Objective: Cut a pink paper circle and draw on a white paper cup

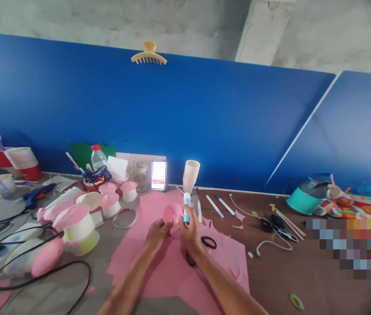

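Note:
My left hand (pixel 157 230) holds a pink paper-covered cup (pixel 172 214) above a large pink paper sheet (pixel 159 271). My right hand (pixel 189 228) grips a glue stick (pixel 187 207) upright, its tip close to the cup's right side. Both hands are over the middle of the table. A black hair tie (pixel 208 242) lies on the pink sheet just right of my right hand.
Finished pink-topped cups (pixel 74 223) and black cables (pixel 37 280) crowd the left. A water bottle (pixel 98 158), white cup stack (pixel 191 175), pens (pixel 215 206), scissors (pixel 275 227) and a teal pot (pixel 305 197) stand around. A blue partition (pixel 172 113) backs the table.

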`<state>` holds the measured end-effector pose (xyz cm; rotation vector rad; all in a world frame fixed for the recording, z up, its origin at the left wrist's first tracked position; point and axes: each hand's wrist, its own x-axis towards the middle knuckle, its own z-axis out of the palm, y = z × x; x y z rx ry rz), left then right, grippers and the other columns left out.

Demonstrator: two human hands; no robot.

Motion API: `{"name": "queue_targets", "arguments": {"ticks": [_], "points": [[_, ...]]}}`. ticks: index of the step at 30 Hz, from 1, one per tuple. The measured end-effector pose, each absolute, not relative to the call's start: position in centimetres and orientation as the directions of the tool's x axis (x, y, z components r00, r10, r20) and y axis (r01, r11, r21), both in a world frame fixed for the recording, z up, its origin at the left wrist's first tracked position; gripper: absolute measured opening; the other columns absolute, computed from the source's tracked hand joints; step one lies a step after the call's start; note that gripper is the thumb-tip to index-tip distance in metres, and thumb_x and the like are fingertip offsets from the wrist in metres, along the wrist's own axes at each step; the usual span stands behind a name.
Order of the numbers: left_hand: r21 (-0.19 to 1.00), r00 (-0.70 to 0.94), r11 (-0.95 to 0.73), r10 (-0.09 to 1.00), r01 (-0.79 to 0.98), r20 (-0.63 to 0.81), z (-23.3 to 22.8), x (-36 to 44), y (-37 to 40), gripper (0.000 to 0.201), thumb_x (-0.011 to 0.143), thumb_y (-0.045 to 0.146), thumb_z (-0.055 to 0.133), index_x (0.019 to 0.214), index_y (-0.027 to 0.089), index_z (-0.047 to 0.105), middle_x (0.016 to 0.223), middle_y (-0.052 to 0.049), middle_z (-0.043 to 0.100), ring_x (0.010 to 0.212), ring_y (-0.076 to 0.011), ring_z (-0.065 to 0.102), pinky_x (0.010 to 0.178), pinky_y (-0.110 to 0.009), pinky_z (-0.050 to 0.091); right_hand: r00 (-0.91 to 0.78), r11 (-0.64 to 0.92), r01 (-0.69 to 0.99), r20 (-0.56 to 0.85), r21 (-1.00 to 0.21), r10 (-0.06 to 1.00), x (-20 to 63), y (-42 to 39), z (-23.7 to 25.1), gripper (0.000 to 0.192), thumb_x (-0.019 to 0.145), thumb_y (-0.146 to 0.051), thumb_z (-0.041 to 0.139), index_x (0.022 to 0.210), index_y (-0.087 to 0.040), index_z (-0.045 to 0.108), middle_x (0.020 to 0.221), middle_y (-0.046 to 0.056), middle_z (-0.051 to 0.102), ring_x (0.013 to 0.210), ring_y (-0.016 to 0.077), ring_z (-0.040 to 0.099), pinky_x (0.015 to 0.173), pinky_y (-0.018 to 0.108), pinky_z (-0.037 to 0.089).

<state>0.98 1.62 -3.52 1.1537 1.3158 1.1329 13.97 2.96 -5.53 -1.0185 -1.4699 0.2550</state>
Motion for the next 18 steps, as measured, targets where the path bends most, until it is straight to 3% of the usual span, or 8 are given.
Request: {"name": "queue_targets", "arguments": {"ticks": [5, 11, 18], "points": [[0.996, -0.043, 0.076, 0.996, 0.040, -0.074, -3.85, 0.94, 1.58, 0.046, 0.069, 0.065, 0.060, 0.052, 0.024, 0.046, 0.046, 0.005, 0.047, 0.045, -0.0125, 0.045, 0.050, -0.026, 0.039, 0.185, 0.557, 0.455, 0.686, -0.694, 0.703, 13.92, 2.71, -5.22, 0.037, 0.093, -0.020, 0.047, 0.127, -0.024, 0.063, 0.107, 0.009, 0.070, 0.103, 0.0258, 0.066, 0.091, 0.044, 0.055], [0.989, -0.098, 0.038, 0.995, 0.146, -0.024, -3.82, 0.58, 1.53, 0.041, 0.069, 0.054, 0.061, 0.052, 0.026, 0.039, 0.045, 0.007, 0.041, 0.044, -0.0105, 0.036, 0.048, -0.025, 0.028, 0.180, 0.560, 0.465, 0.693, -0.685, 0.698, 13.85, 2.52, -4.92, 0.040, 0.090, -0.018, 0.049, 0.127, -0.025, 0.063, 0.110, 0.009, 0.069, 0.108, 0.0266, 0.064, 0.092, 0.044, 0.055], [0.975, -0.096, 0.013, 0.995, 0.222, 0.009, -3.75, 0.60, 1.43, 0.038, 0.073, 0.051, 0.056, 0.054, 0.026, 0.035, 0.047, 0.008, 0.036, 0.048, -0.0120, 0.036, 0.050, -0.025, 0.028, 0.238, 0.522, 0.411, 0.641, -0.747, 0.730, 14.03, 3.00, -5.43, 0.042, 0.086, -0.020, 0.051, 0.126, -0.023, 0.063, 0.113, 0.010, 0.069, 0.108, 0.0267, 0.064, 0.094, 0.045, 0.053]]}}
